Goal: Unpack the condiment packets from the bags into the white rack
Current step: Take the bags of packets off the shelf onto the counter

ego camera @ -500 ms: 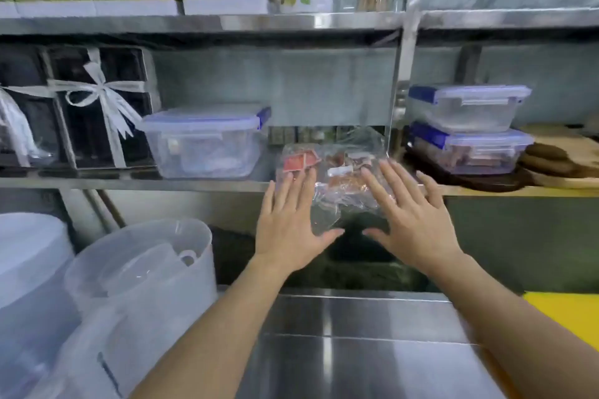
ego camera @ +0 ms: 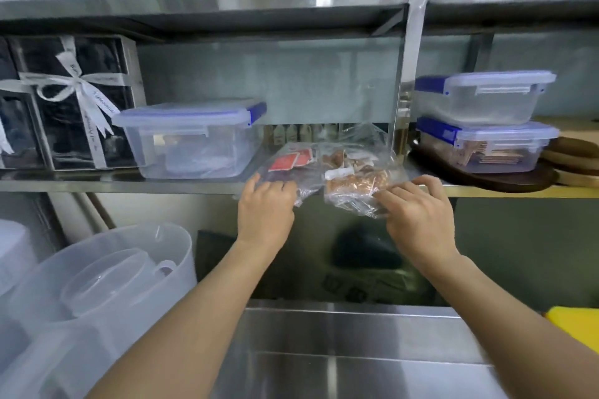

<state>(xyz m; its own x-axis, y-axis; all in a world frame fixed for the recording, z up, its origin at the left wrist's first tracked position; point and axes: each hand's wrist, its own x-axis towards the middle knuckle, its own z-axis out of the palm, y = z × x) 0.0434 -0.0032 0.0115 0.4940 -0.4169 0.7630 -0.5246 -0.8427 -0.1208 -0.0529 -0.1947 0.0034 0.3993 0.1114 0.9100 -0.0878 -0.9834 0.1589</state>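
Two clear plastic bags of condiment packets lie on the steel shelf (ego camera: 194,183), overhanging its front edge. The left bag (ego camera: 291,163) holds red packets; the right bag (ego camera: 356,180) holds brown and orange packets. My left hand (ego camera: 264,209) has its fingers curled on the front edge of the left bag. My right hand (ego camera: 418,214) pinches the front edge of the right bag. No white rack shows in this view.
A lidded clear box with blue clips (ego camera: 191,139) sits left of the bags. Two stacked lidded boxes (ego camera: 483,120) stand to the right on dark wooden boards (ego camera: 570,155). Ribboned black gift boxes (ego camera: 68,104) fill the far left. Translucent tubs (ego camera: 107,278) and a steel counter (ego camera: 340,353) lie below.
Both hands went from spread flat in front of the bags to closing their fingers on the bags' front edges. The camera has come closer to the shelf.
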